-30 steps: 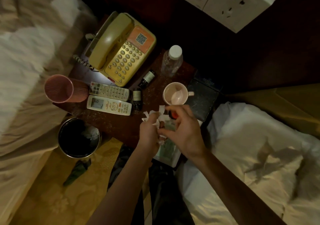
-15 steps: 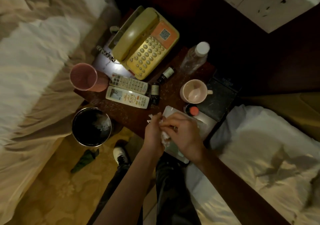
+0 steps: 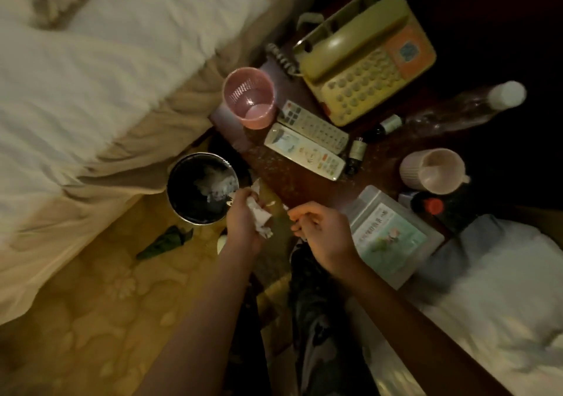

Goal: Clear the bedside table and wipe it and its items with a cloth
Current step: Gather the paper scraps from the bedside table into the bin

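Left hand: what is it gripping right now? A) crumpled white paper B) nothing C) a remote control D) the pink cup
A: the left hand grips crumpled white paper close to the rim of the black bin, while both remote controls and the pink cup lie untouched on the bedside table.
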Motion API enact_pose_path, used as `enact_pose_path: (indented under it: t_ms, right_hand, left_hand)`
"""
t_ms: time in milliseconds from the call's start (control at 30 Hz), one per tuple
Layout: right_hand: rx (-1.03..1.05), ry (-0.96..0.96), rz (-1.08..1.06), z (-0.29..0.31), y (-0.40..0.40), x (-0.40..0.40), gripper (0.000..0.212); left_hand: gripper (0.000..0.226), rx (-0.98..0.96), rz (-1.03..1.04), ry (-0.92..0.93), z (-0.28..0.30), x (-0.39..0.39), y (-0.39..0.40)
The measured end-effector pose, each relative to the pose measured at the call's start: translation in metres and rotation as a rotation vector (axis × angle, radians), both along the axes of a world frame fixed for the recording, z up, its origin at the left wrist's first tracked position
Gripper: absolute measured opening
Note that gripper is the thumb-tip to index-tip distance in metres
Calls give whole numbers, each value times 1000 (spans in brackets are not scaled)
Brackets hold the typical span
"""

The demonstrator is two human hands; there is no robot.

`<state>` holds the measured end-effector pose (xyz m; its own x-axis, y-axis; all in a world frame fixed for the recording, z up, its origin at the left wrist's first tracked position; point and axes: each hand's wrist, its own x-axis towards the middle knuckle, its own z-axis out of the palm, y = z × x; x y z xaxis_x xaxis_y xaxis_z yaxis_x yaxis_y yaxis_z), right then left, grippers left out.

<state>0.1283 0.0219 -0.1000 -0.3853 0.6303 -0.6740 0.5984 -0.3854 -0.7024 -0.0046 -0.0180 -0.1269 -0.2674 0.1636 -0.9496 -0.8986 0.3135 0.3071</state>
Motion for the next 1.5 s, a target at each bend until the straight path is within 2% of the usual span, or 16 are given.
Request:
enact_pose_path:
  t_ms: [167, 300, 400, 567, 667, 800, 1000, 1100, 1200, 1367, 1500]
  right_hand:
    - [-202, -6, 52, -37, -13, -55, 23]
    - [-255, -63, 66, -82, -18, -101, 21]
    - [-323, -109, 27, -110, -20, -127, 19]
    - [-351, -142, 27, -142, -31, -150, 20]
    - [-359, -148, 17, -157, -38, -155, 20]
    - [-353, -155, -29, -164, -46, -154, 19]
    - [-354, -158, -96, -146, -45, -148, 19]
    - [-339, -140, -100, -122, -35, -139, 20]
    - [-283, -120, -69, -84, -19, -125, 20]
    - [-69, -126, -66, -16, 12, -78, 27]
    - [89, -153, -129, 42, 44, -27, 22]
  left_hand:
    - [24, -135, 3, 54, -34, -65, -36]
    - [46, -173, 65, 89, -80, -109, -58]
    - [38, -197, 45, 67, -117, -132, -67]
    - [43, -238, 16, 4, -176, -156, -77]
    - [38, -233, 14, 7, -190, -164, -80]
    - [44, -161, -72, -44, -193, -170, -78]
    - [49, -122, -165, -47, -177, -178, -75]
    - [40, -106, -216, -12, -149, -172, -67]
    - [28, -6, -266, 28, -105, -152, -50]
    - [21, 95, -537, 309, -32, -90, -7]
    - [17, 250, -810, 496, 9, -30, 24]
